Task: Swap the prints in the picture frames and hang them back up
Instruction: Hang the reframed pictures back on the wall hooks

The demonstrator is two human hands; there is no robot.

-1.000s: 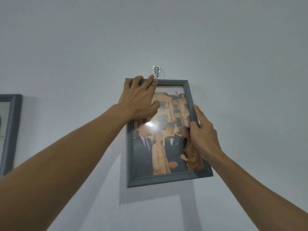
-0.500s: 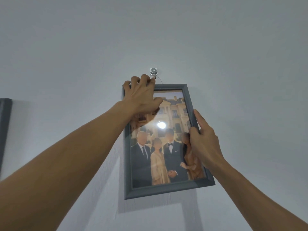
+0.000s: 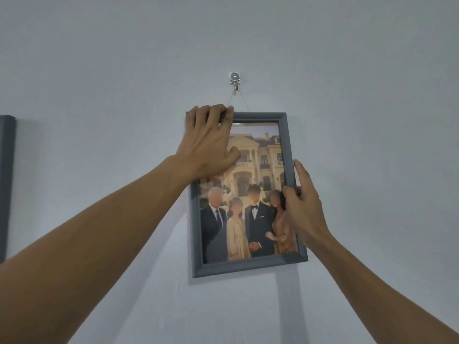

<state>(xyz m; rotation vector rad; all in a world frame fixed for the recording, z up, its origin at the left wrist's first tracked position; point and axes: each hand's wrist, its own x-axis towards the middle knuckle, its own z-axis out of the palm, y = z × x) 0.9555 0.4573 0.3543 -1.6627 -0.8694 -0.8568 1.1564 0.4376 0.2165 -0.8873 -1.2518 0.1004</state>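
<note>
A grey picture frame (image 3: 246, 267) hangs against the white wall, holding a print (image 3: 258, 194) of several people before a large house. Its thin string (image 3: 242, 101) runs up over a silver wall hook (image 3: 234, 80) and looks taut. My left hand (image 3: 210, 142) grips the frame's top left corner, fingers curled over the top edge and thumb on the glass. My right hand (image 3: 301, 207) holds the right edge at mid height, thumb on the front and fingers behind.
The dark edge of a second frame (image 3: 6, 184) shows at the far left of the wall. The rest of the view is bare white wall (image 3: 372, 95).
The frame has dropped lower under the hook, so the string now shows stretched between hook and top edge. My left hand's fingers curled over the top edge.
</note>
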